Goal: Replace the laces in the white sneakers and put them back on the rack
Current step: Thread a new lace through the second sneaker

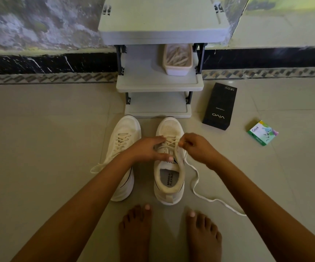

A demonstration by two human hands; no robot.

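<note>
Two white sneakers stand side by side on the tiled floor (39, 148), toes pointing at the foot of a grey shoe rack (160, 85) set against the wall. The left sneaker (122, 148) is laced, with a loose end lying on the floor to its left. The person bends over the right sneaker (169, 178). The left hand (149, 150) lies across its laced front with the fingers mostly straight and the thumb pressed on the tongue, gripping nothing. The right hand (196, 148) is curled, its fingertips pinching the cream lace (197, 175) at the upper eyelets on the shoe's right edge. From there the lace runs loose down past the sneaker and away over the floor to the right. A pale tub (177, 70) of spare laces sits on the rack's middle shelf. A black Vivo box (220, 106) lies beside the rack, a small green Odonil box (262, 132) further right. Two bare feet (136, 233) stand just behind the sneakers.
</note>
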